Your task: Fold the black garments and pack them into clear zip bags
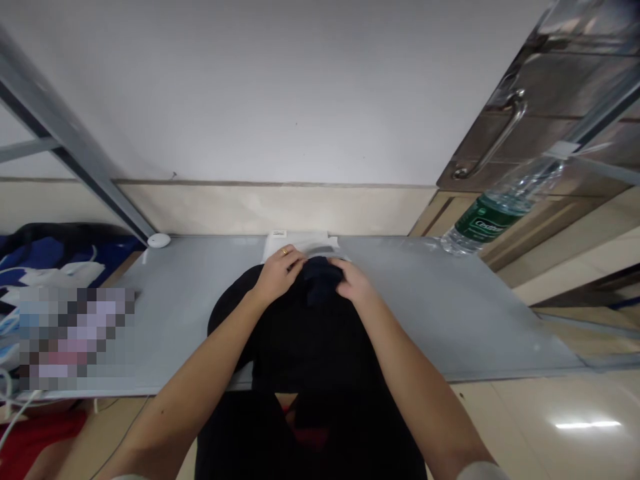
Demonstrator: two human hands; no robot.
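A black garment (310, 347) lies spread on the grey tabletop, its lower part hanging over the front edge. At its far end is a bunched dark navy cloth (320, 280); whether it is part of the garment I cannot tell. My left hand (281, 272), with a ring on one finger, pinches the cloth's left side. From the right, my right hand (355, 281) closes on the same cloth, thumb toward me and fingertips partly hidden by the fabric. Just beyond both hands lies a white flat item (295, 239), partly covered.
A large clear bottle with a green label (487, 220) stands at the table's right. A small white round object (159, 241) sits at the back left corner. Pixelated items (80, 337) and cables lie at left. Metal posts (95, 147) and a wall (280, 100) bound the table (435, 313).
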